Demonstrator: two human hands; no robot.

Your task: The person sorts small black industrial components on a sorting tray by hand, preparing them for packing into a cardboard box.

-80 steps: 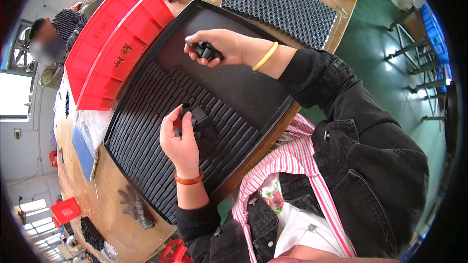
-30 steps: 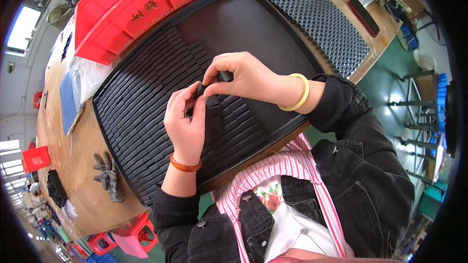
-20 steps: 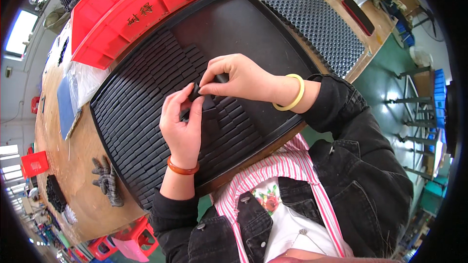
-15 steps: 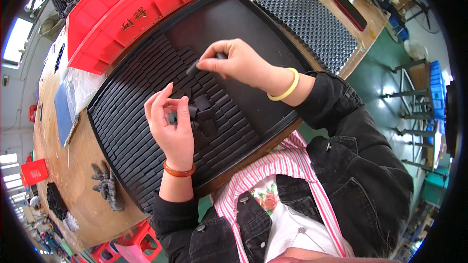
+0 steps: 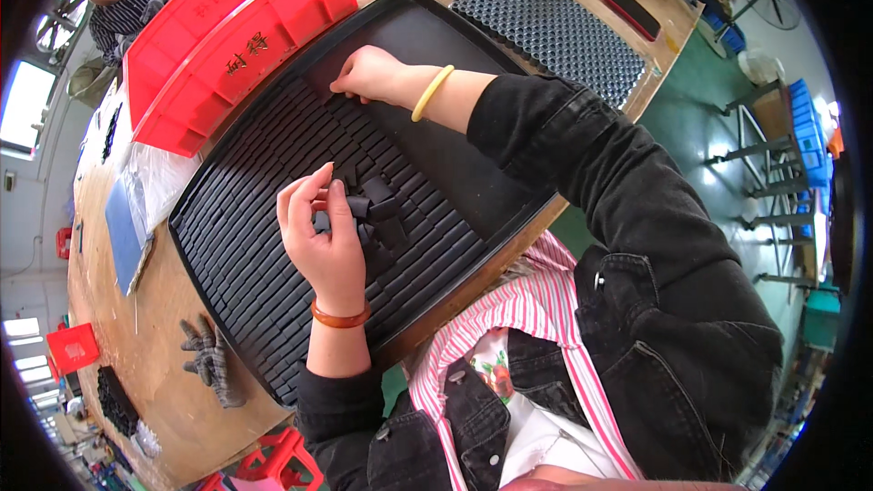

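A large black tray (image 5: 455,55) holds close rows of small black rectangular blocks (image 5: 264,209). At the far end of one row, my right hand (image 5: 371,75) pinches downward, its fingertips on a small dark block (image 5: 329,98) that they mostly cover. My left hand (image 5: 320,241) hovers over the rows, fingers curled toward the thumb. Dark block pieces show in the gap between its fingers and thumb. Beside that hand, a loose heap of black blocks (image 5: 380,200) lies on top of the rows, some tilted.
Red plastic bins (image 5: 245,55) stand past the tray's far left edge. A sheet of grey round cells (image 5: 555,32) and a dark red phone-like slab (image 5: 627,7) lie at the far right. A grey glove (image 5: 214,364) rests on the wooden table (image 5: 173,309). Another person (image 5: 127,0) is at far left.
My right hand has moved away and leftward with a dark block, from above the tray's middle down to the far end of the rows. My left hand has stayed nearly in place.
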